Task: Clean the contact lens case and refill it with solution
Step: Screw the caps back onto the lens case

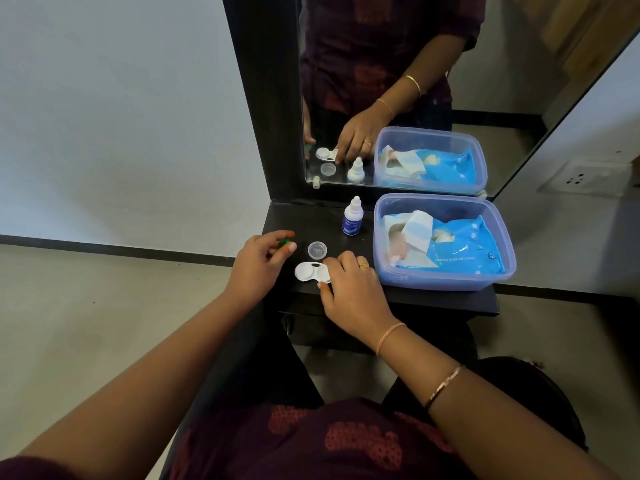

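Both hands work low on the dark bench (450, 301). Left hand (258, 259) pinches a small green cap (284, 242) in its fingertips; right hand (351, 285) presses down on the white case (309, 271), fingers closed over its right well, the left well open and bare. A clear cap (317, 250) lies just behind, the bottle (352, 218) further back beside the tub (443, 282). Light, stiff, smooth plastic: the case will likely skid, so hold it by the rims.
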